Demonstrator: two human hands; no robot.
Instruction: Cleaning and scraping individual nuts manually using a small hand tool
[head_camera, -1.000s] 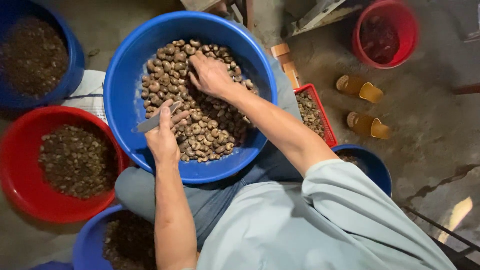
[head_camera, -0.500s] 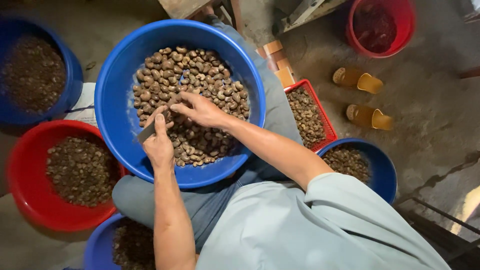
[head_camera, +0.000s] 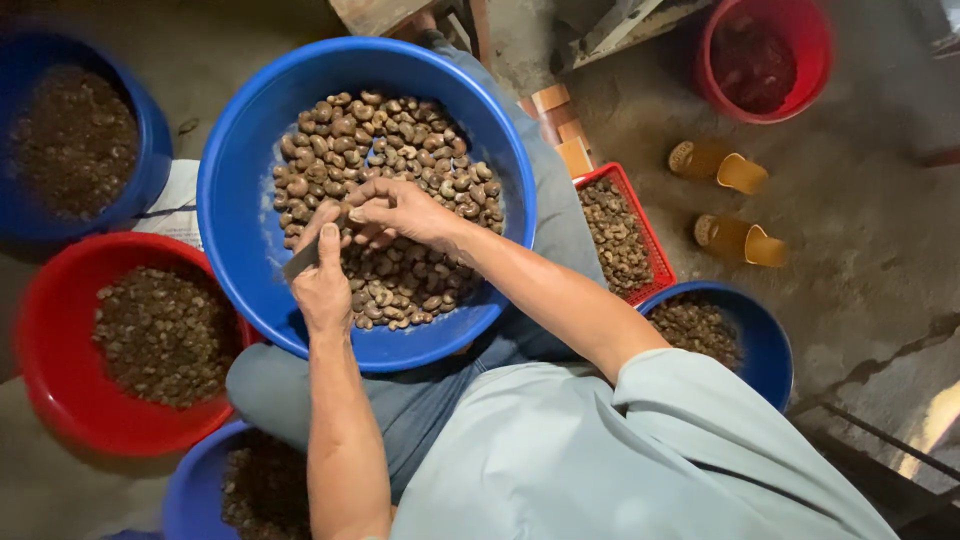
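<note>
Basins (head_camera: 60, 345) of nuts around blue bowl (head_camera: 240, 190); left hand (head_camera: 322, 280) gripping knife (head_camera: 300, 260), right hand (head_camera: 405, 212) pinching nut (head_camera: 352, 216)

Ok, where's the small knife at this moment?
In the head view, the knife is in the left hand, over the left part of the big blue basin of nuts, its tip by the right hand.

4 blue basins (head_camera: 240, 180), 2 red basins (head_camera: 40, 330), 1 red basket (head_camera: 640, 215), 2 yellow sandals (head_camera: 715, 165).
</note>
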